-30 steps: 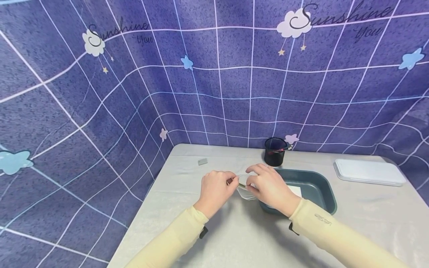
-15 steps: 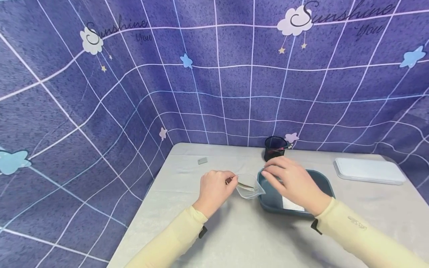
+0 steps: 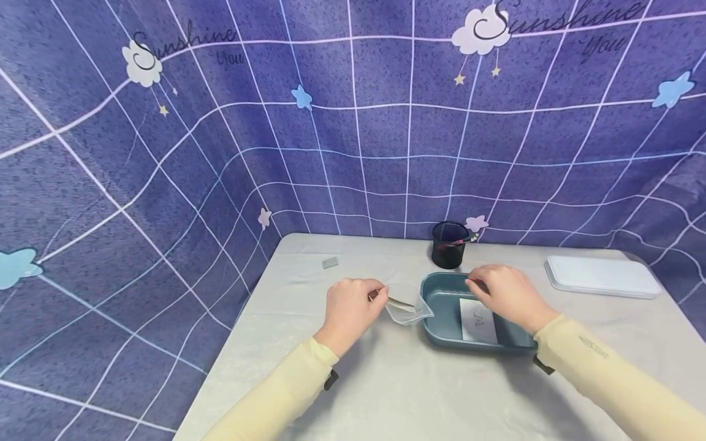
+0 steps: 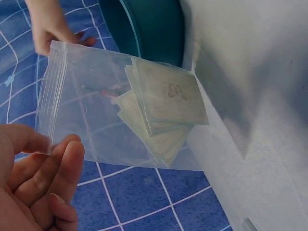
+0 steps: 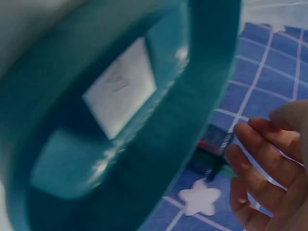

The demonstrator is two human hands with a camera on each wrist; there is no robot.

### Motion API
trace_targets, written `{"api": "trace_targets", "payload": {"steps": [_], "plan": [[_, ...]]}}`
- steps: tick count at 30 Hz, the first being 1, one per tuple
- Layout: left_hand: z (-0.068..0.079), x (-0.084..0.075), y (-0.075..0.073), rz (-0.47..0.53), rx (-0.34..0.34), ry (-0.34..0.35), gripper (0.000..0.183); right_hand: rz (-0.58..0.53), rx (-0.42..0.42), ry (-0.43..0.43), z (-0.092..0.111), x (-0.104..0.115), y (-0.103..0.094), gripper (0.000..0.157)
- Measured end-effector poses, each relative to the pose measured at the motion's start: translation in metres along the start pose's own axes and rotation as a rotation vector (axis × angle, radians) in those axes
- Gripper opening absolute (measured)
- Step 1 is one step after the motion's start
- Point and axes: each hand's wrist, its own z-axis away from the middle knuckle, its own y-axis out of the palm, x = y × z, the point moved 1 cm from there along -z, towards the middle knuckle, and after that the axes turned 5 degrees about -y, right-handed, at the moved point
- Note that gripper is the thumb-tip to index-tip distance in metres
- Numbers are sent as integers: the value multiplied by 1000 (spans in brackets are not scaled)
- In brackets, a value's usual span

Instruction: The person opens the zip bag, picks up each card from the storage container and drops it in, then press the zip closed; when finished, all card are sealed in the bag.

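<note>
My left hand (image 3: 350, 312) pinches a clear zip bag (image 4: 96, 110) near its zip edge with thumb and finger. Several pale square cards (image 4: 175, 94) lie fanned inside the bag, the front one bearing a dark scribbled mark. In the head view the bag hangs just left of a teal tray (image 3: 441, 315). A white card (image 3: 477, 320) with a dark mark lies on the tray's floor. Over the tray's back right side is my right hand (image 3: 510, 297). Its fingers (image 5: 262, 156) are loosely bent with nothing between them in the right wrist view.
Behind the tray stands a black cup (image 3: 448, 248) with pens or sticks in it. At the back right lies a flat white case (image 3: 602, 277). A small grey block (image 3: 330, 263) sits at the back left. A blue patterned curtain (image 3: 380, 135) hangs behind the table.
My right hand has moved away from the bag to the right, over the tray, uncovering the bag and the white card. My left hand stays in place with the bag.
</note>
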Motion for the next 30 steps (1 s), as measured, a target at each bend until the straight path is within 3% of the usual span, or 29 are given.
{"api": "trace_targets", "payload": {"steps": [6,12,17,21,25,30], "plan": [[0,1,-1,-10,-6,14,13,17,181,39,9,-21,16,7],[0,1,0,-13,-8,19,13,33,319,58,22,-31,27,30],[0,1,0,-10,0,13,13,52,370,78,29,-35,31,62],[0,0,-1,-15,5,8,13,48,398,87,33,-39,33,79],[0,-1,-1,-15,9,9,13,51,400,79,36,-42,38,87],[0,0,0,-12,6,12,13,59,391,70,38,-43,41,85]]}}
